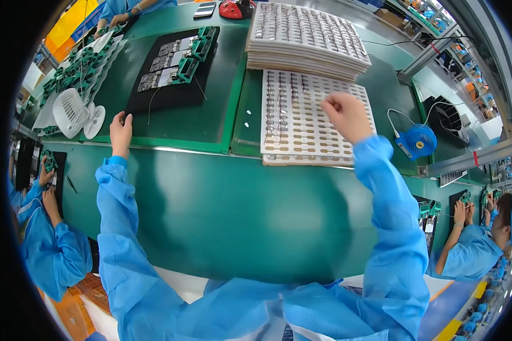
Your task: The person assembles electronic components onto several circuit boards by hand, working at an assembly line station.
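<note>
My right hand (347, 115) hovers over a white slotted tray (316, 136) whose left columns hold small dark parts; its fingers are pinched together at the tip, and I cannot make out anything between them. My left hand (120, 132) rests with fingers together on the edge of the green mat (205, 128), next to a black pad (170, 94). Green fixtures with small boards (179, 59) lie on that pad. A tall stack of white trays (307, 37) loaded with parts stands just behind the tray under my right hand.
A white desk fan (77, 112) lies left of my left hand; a blue fan (418, 142) sits right of the tray. The green conveyor belt (227, 210) runs in front of me. Other people in blue coats work at left, right and far back.
</note>
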Action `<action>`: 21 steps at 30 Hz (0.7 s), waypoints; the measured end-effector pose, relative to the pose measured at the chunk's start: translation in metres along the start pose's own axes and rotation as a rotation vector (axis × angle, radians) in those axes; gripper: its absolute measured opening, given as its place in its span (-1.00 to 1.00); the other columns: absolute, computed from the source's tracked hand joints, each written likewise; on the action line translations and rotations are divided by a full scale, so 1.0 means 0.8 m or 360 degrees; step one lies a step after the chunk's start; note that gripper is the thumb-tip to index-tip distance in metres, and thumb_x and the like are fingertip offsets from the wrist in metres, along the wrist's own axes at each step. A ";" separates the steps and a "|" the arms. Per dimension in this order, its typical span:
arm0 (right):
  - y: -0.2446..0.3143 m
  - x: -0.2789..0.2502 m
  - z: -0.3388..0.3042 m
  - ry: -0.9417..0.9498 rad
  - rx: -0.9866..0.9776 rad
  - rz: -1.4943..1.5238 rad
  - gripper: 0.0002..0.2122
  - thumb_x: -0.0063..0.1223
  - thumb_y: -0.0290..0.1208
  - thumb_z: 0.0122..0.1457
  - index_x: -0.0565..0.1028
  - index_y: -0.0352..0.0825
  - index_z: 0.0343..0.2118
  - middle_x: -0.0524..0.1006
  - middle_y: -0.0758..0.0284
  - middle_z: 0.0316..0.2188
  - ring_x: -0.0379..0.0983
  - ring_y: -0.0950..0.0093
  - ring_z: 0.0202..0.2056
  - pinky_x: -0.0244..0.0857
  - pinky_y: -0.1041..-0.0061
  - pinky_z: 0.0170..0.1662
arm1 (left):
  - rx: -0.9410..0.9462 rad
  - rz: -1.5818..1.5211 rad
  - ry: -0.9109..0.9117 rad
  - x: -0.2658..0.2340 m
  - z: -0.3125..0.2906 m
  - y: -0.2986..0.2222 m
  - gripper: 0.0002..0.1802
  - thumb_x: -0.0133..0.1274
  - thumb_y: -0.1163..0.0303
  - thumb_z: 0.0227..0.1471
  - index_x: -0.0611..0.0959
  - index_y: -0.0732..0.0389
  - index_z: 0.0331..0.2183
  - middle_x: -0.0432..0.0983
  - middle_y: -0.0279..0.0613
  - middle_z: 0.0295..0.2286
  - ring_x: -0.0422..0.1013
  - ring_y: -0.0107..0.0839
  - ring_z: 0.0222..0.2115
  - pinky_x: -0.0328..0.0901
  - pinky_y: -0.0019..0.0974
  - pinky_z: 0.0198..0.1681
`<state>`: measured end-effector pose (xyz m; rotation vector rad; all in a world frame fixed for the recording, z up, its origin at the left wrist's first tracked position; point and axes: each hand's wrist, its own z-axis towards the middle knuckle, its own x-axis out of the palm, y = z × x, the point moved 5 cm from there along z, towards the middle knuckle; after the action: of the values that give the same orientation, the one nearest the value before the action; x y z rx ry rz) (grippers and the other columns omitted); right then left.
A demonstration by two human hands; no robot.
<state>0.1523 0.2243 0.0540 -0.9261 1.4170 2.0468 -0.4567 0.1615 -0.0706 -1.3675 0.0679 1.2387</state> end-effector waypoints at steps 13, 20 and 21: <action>-0.086 0.075 0.127 0.0775 0.0792 -0.0243 -0.58 0.29 -0.06 0.01 0.62 -0.45 -0.45 0.60 0.25 -0.59 0.53 0.47 -0.56 0.42 0.45 -0.37 | -0.0646 -0.0445 0.0771 0.034 0.052 -0.028 -0.57 0.21 0.07 0.09 0.64 0.24 -0.18 0.31 -0.53 -0.56 0.26 -0.68 -0.54 0.22 -0.52 -0.41; -0.130 0.099 0.110 0.0298 0.0598 0.0013 -0.72 0.09 -0.26 0.05 0.60 -0.43 -0.40 0.62 0.21 -0.49 0.58 0.44 -0.43 0.45 0.43 -0.28 | -0.0608 -0.1125 0.0889 -0.001 -0.047 -0.038 -0.83 0.13 0.24 0.18 0.57 0.12 -0.32 0.46 -0.46 -0.33 0.36 -0.64 -0.34 0.32 -0.48 -0.26; -0.113 0.095 0.094 0.0356 0.0687 0.0416 -0.75 0.07 -0.31 0.09 0.57 -0.43 -0.35 0.59 0.27 -0.50 0.53 0.48 -0.42 0.43 0.49 -0.30 | -0.0614 -0.1252 0.0896 -0.013 -0.082 -0.037 -0.86 0.13 0.28 0.18 0.57 0.12 -0.33 0.47 -0.46 -0.33 0.38 -0.64 -0.37 0.33 -0.51 -0.28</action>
<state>0.1470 0.3273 -0.0412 -0.8337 2.0916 1.7327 -0.4015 0.1143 -0.0631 -1.7992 -0.3072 0.1943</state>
